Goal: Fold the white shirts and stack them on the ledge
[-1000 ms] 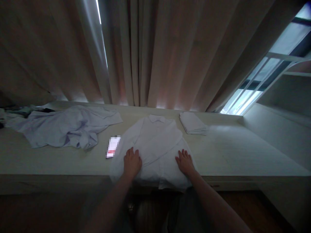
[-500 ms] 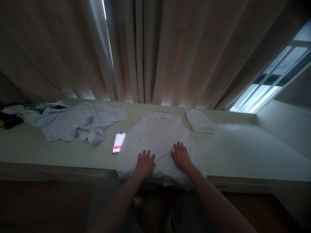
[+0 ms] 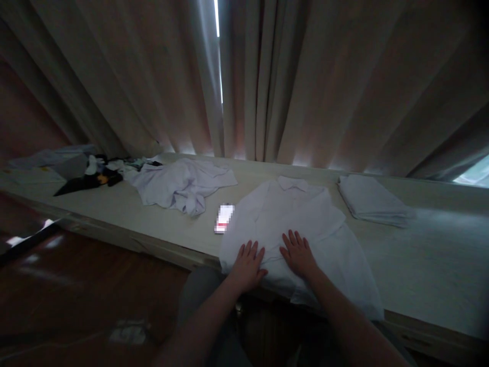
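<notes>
A white collared shirt (image 3: 284, 216) lies spread on the pale ledge in front of me, its collar toward the curtain and its lower part hanging over the front edge. My left hand (image 3: 247, 265) rests on the shirt's lower left part, fingers spread, holding nothing. To its right, my right hand (image 3: 299, 251) also lies flat on the fabric with fingers apart. Just left of the shirt is a phone (image 3: 224, 218) with a lit, blurred-out screen. Right of the shirt sits a folded white cloth stack (image 3: 372, 199), which looks like a folded garment.
On the ledge (image 3: 168, 227), a crumpled white shirt (image 3: 183, 183) lies left of the phone. Farther left are dark and light clothes (image 3: 101, 173) in a heap. A long curtain (image 3: 328, 92) hangs along the back. Brown floor (image 3: 95, 275) shows below the ledge.
The view has turned left, so everything appears shifted right and more of the left end shows. My right hand has moved slightly closer to my left; both stay flat on the shirt.
</notes>
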Motion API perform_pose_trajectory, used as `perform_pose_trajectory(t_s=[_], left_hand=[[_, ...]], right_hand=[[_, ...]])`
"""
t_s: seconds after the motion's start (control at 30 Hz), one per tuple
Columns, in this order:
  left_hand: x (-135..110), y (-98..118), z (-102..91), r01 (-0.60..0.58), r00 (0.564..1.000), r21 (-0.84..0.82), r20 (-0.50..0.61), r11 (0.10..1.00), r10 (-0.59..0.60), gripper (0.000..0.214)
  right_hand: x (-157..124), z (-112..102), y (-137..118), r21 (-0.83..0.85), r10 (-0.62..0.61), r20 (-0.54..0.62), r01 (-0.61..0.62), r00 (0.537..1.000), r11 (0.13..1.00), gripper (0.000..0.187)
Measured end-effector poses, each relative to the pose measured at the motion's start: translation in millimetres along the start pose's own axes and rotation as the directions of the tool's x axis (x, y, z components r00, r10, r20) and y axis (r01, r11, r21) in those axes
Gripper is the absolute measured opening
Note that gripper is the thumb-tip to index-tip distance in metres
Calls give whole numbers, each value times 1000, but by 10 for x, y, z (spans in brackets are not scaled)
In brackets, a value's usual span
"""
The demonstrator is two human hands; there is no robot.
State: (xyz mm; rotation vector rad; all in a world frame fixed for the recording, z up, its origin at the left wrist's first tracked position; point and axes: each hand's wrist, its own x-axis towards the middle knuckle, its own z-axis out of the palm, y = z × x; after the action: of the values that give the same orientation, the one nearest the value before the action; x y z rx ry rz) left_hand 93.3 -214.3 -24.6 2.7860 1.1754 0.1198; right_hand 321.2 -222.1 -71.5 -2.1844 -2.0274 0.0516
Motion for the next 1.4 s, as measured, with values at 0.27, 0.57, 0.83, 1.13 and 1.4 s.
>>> perform_pose_trajectory(t_s=[0.27, 0.57, 0.83, 1.13, 1.4], left_hand=[[-435, -113, -105, 197, 980, 87, -37, 977, -194, 47], [-391, -130, -116, 204, 979, 142, -10, 968, -205, 19], [-338, -420, -186, 210, 970, -296, -55, 932, -236, 7], [131, -1472, -834, -164, 575, -968, 61, -188, -816, 17], [128, -2125, -920, -298, 395, -898, 194, -325, -898, 32]], right_hand=[[-12, 5, 2, -11, 1, -15, -1, 1000, 1000, 56], [-22, 29, 3, -78, 3, -17, -4, 1000, 997, 56], [-35, 23, 14, -69, -28, -63, 24, 998, 997, 56], [-11, 125, 48, -67, -36, -103, 29, 994, 997, 56], [22, 250, 93, -58, -73, -175, 63, 982, 996, 58]])
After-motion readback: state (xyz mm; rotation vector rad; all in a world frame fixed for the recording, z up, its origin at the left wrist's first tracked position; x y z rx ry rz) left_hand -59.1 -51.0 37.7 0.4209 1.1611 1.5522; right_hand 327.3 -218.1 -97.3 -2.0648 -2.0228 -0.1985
